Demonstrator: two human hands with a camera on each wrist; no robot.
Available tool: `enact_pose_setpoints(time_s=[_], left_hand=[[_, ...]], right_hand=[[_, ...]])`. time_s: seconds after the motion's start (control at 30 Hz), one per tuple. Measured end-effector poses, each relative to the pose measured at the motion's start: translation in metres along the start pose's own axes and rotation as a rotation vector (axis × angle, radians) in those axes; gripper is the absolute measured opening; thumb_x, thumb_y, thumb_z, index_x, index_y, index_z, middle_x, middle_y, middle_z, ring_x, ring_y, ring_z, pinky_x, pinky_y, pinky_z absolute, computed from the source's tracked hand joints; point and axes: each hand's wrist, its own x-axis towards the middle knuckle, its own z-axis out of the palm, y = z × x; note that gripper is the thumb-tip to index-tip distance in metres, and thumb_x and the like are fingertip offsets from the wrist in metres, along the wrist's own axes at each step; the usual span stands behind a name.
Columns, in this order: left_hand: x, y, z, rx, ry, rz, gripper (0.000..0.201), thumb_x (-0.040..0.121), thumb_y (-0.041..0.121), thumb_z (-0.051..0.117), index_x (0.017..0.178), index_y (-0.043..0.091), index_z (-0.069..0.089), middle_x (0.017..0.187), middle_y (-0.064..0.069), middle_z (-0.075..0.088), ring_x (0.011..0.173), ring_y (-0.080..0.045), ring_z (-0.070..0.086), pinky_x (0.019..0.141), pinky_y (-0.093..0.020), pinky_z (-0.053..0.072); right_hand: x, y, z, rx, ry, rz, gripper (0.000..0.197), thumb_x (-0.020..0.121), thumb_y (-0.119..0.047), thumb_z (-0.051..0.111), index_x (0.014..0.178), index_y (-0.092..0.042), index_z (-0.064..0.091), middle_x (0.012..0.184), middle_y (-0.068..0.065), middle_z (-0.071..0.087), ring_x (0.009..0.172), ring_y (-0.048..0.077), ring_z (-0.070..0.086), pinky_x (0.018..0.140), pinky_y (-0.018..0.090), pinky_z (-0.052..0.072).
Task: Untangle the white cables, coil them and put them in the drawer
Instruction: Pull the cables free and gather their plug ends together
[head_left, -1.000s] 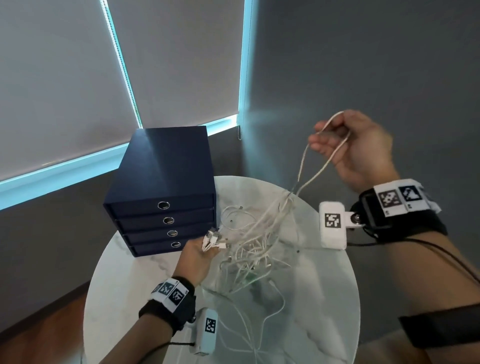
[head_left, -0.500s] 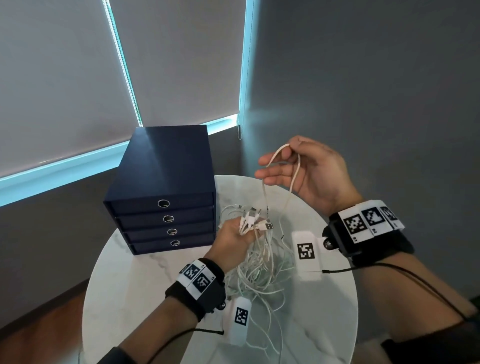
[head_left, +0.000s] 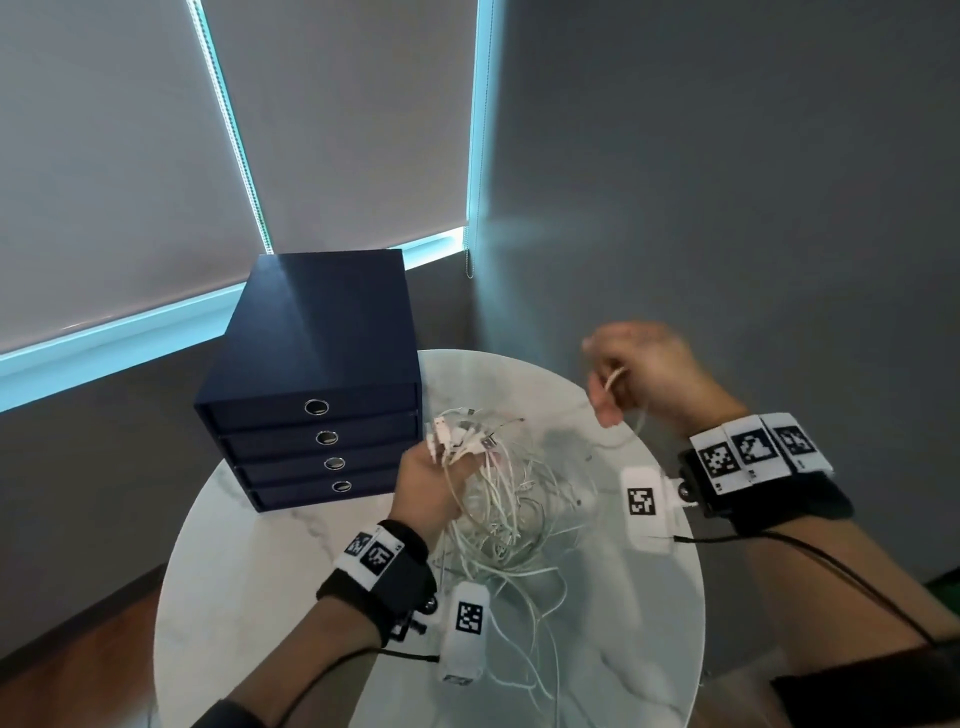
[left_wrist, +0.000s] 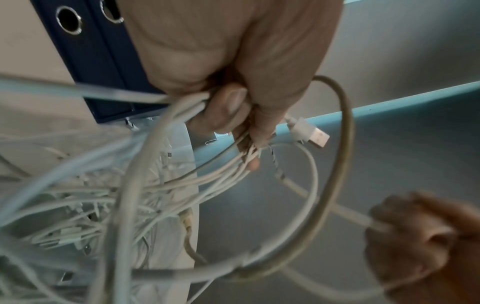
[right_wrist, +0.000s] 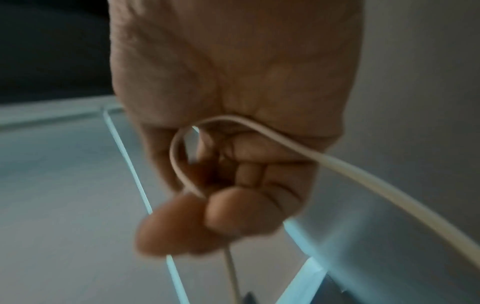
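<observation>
A tangle of white cables (head_left: 511, 512) lies on the round marble table (head_left: 270, 582). My left hand (head_left: 434, 480) grips a bunch of cable ends (left_wrist: 233, 164), with their plugs (head_left: 462, 441) sticking up above the fist. One USB plug (left_wrist: 310, 133) shows beside the fingers in the left wrist view. My right hand (head_left: 636, 376) is raised over the table's right side and pinches a loop of one white cable (right_wrist: 207, 133); that cable (head_left: 631, 421) hangs down toward the pile. The navy drawer unit (head_left: 311, 395) stands at the back left with all its drawers closed.
Bare marble (head_left: 639, 623) lies in front of the pile and to its right. Closed roller blinds (head_left: 114, 171) and a grey wall (head_left: 727, 182) stand behind the table. The table edge drops to a wooden floor (head_left: 67, 670) on the left.
My right hand has come down from high up and holds its cable loop lower. My left hand has lifted the bunched cable ends and shifted them right, over the pile.
</observation>
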Motion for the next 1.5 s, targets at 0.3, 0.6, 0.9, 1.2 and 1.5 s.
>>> enact_pose_setpoints(time_s=[0.3, 0.6, 0.9, 1.2, 1.5], left_hand=[[0.000, -0.005, -0.001, -0.089, -0.074, -0.113, 0.035, 0.081, 0.006, 0.078, 0.056, 0.021, 0.057, 0.050, 0.003, 0.029, 0.039, -0.010, 0.023, 0.039, -0.017, 0.023], [0.000, -0.002, 0.000, -0.018, -0.023, -0.064, 0.037, 0.090, 0.008, 0.070, 0.057, 0.024, 0.068, 0.047, 0.006, 0.034, 0.039, -0.009, 0.026, 0.040, -0.017, 0.023], [0.010, -0.005, -0.007, -0.049, 0.132, -0.054, 0.022, 0.095, 0.008, 0.062, 0.074, 0.005, 0.059, 0.049, 0.003, 0.040, 0.036, -0.007, 0.027, 0.038, -0.016, 0.023], [0.019, -0.032, -0.037, 0.096, 0.268, -0.148, 0.020, 0.092, 0.004, 0.065, 0.072, 0.009, 0.067, 0.052, 0.006, 0.057, 0.040, -0.006, 0.041, 0.047, -0.025, 0.031], [0.021, -0.056, -0.083, 0.150, 0.405, -0.296, 0.014, 0.089, 0.005, 0.067, 0.091, -0.009, 0.066, 0.078, -0.017, 0.058, 0.040, -0.017, 0.031, 0.041, -0.022, 0.027]], right_hand=[[-0.008, 0.073, 0.032, -0.659, -0.300, 0.234, 0.036, 0.076, -0.044, 0.078, 0.103, -0.030, 0.057, 0.090, 0.004, 0.066, 0.054, 0.009, 0.061, 0.060, 0.030, 0.055], [0.003, 0.086, 0.067, -0.455, 0.028, -0.106, 0.018, 0.085, -0.022, 0.073, 0.069, -0.021, 0.066, 0.059, -0.016, 0.062, 0.056, 0.001, 0.054, 0.058, 0.016, 0.042], [-0.009, 0.097, 0.069, -0.377, -0.224, -0.026, 0.014, 0.084, -0.015, 0.074, 0.074, -0.010, 0.065, 0.055, -0.014, 0.062, 0.051, -0.004, 0.054, 0.055, 0.013, 0.041], [0.016, 0.044, 0.020, 0.099, 0.406, -0.236, 0.025, 0.090, 0.008, 0.059, 0.071, -0.008, 0.054, 0.059, 0.007, 0.066, 0.044, 0.015, 0.061, 0.044, 0.025, 0.050], [0.016, -0.025, -0.039, 0.541, 0.477, -0.403, 0.014, 0.103, -0.011, 0.043, 0.089, -0.014, 0.043, 0.079, 0.014, 0.073, 0.063, 0.031, 0.072, 0.059, 0.036, 0.060]])
